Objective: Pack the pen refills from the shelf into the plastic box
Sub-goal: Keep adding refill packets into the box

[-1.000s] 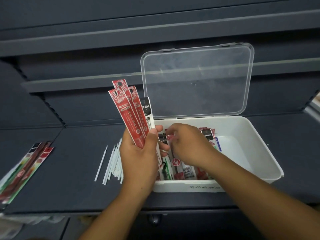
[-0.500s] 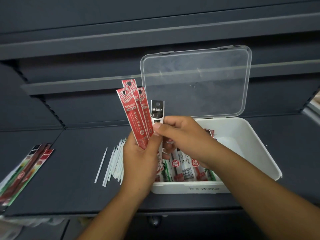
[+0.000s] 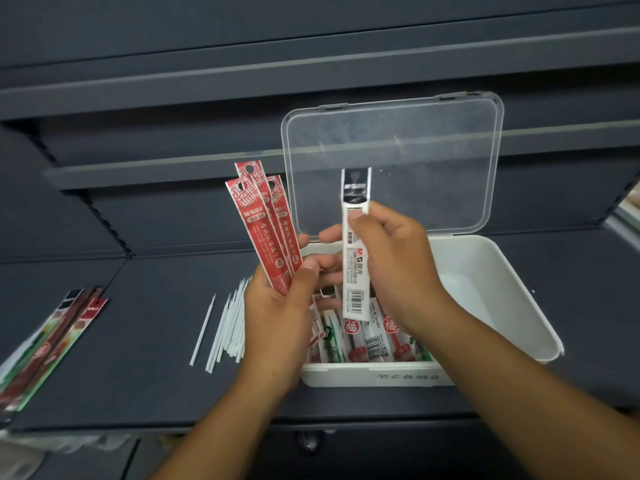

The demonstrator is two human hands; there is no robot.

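Note:
My left hand (image 3: 277, 317) grips a fan of three red refill packs (image 3: 259, 223), held upright just left of the white plastic box (image 3: 491, 271). A white-and-black refill pack (image 3: 355, 258) stands upright over the box's left half, pinched by my right hand (image 3: 394, 265). The box sits on the dark shelf with its clear lid (image 3: 394, 150) standing open behind it. Several refill packs (image 3: 374, 337) lie in its left part; the right part shows bare white floor.
Several loose white refill tubes (image 3: 225, 327) lie on the shelf (image 3: 145, 341) left of the box. More packs (image 3: 52, 348) lie fanned at the shelf's far left edge. Dark shelf boards rise behind the box.
My right hand has pulled the white-and-black pack out of the left hand's bundle and moved it right, over the box. The left hand keeps the red packs.

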